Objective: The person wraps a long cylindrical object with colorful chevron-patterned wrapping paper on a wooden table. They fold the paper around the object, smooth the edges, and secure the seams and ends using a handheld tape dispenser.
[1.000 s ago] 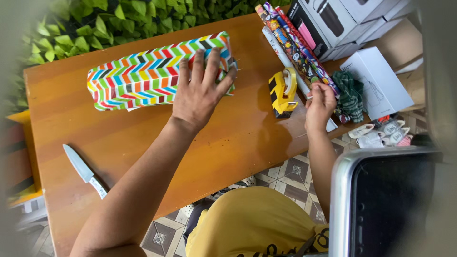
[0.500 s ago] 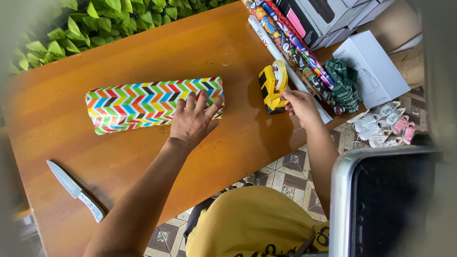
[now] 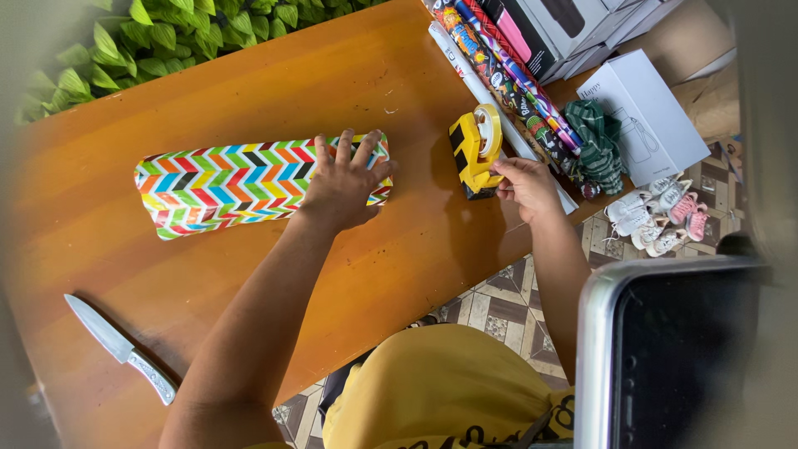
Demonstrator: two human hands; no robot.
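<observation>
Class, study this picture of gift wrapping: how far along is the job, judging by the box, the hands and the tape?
Done: the chevron-patterned paper already covers the wrapped box along its visible top and side. In hand: the left hand presses on the box's right end, while the right hand touches the front of the yellow tape dispenser. Left: taping that end, it seems; no tape shows there. The knife lies unused on the wooden table.

Small gift-wrapping corner, likely shop or home business. Wooden table (image 3: 349,75) backed by leafy green wall (image 3: 166,33). Rolls of printed wrapping paper (image 3: 499,71), stacked product boxes (image 3: 573,29), white box (image 3: 652,112), yellow tape dispenser (image 3: 475,150). Patterned tile floor (image 3: 499,308); small shoes (image 3: 661,220) piled by table.
</observation>
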